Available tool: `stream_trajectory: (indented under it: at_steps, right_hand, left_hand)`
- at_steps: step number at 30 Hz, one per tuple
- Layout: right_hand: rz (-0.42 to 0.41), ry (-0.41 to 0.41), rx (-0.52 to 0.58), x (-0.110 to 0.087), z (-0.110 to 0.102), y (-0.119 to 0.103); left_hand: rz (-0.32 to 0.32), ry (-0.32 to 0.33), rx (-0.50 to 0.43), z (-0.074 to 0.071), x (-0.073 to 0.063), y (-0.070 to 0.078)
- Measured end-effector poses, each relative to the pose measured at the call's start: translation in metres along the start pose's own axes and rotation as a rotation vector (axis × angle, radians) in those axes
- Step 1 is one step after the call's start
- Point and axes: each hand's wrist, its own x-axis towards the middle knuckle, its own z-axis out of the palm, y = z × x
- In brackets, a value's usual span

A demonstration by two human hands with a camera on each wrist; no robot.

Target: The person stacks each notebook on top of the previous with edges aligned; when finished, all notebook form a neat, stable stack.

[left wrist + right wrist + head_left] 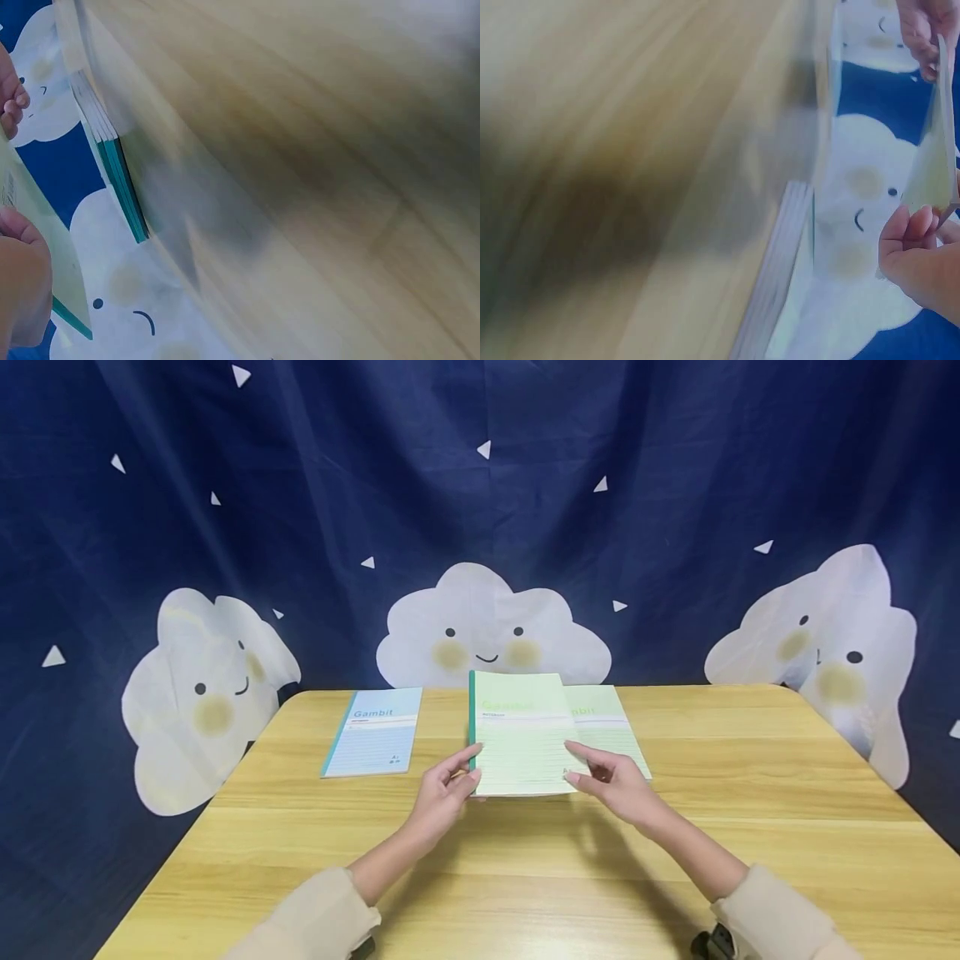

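A pale green notebook (521, 752) with a darker green spine is held up above the table in both hands. My left hand (441, 795) pinches it near the lower part of the spine, thumb on the cover. My right hand (621, 783) grips the opposite edge near its lower right corner. Partly hidden behind it lies another green notebook (618, 739). The left wrist view reveals that this is a stack of several notebooks (124, 184) with green spines. Their page edges (776, 274) appear in the right wrist view, apart from the held notebook (932, 154).
A light blue notebook (371, 735) lies at the far left of the wooden table (510, 877). Behind the table's back edge hangs a dark blue curtain (420, 485) with smiling white clouds and small white triangles.
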Motion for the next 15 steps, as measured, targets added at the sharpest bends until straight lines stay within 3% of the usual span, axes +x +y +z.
stream_trajectory:
  at_steps: [9,15]
  right_hand:
    - [-0.026,0.030,-0.098,0.001,-0.030,0.010]
    - [0.010,0.056,-0.148,0.000,-0.047,0.019]
  left_hand:
    - [0.063,-0.095,0.065,0.024,0.023,-0.007]
    - [0.070,-0.098,0.150,0.043,0.038,-0.014]
